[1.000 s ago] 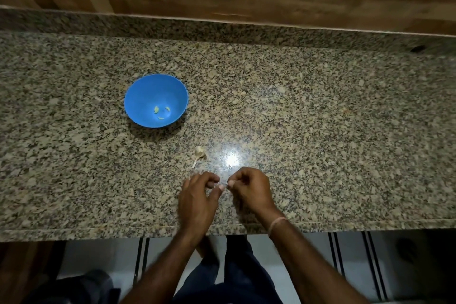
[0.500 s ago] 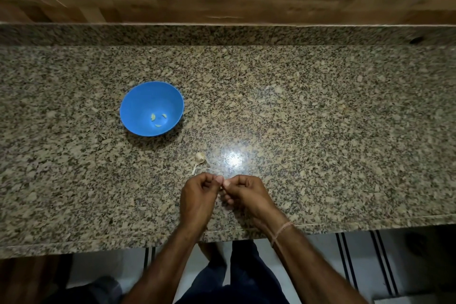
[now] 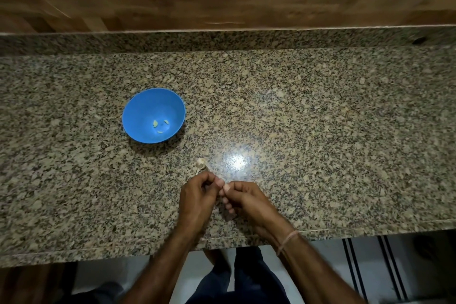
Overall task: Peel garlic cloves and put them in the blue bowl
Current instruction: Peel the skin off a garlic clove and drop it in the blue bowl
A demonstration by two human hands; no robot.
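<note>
The clove being worked on is hidden. It sits, I judge, where the two sets of fingertips meet, low in the middle of the counter (image 3: 320,131) near its front edge, and it is too small and too covered to make out its long axis. The left hand (image 3: 196,198) is curled, with thumb and forefinger pinched in toward that spot. The right hand (image 3: 249,201) is curled the same way and pinches from the other side, so both hands grip the same small thing, knuckles up, with the tips touching.

Just beyond the left hand's knuckles lies a pale garlic piece (image 3: 201,163) on the stone, apart from the fingers but close, with a thin tail trailing back toward that hand. Whether it is skin or more cloves I cannot tell.

Farther out, forward and to the left, stands the blue bowl (image 3: 138,116), upright and well apart from both hands. Three peeled cloves (image 3: 155,123) lie in its bottom.

The bowl lies on the left hand's side, on a line that passes over the garlic piece, so the left hand is the nearer one. By my reading, once the skin is off, the drop calls for a reach up and left, with the right hand having to cross further.
</note>
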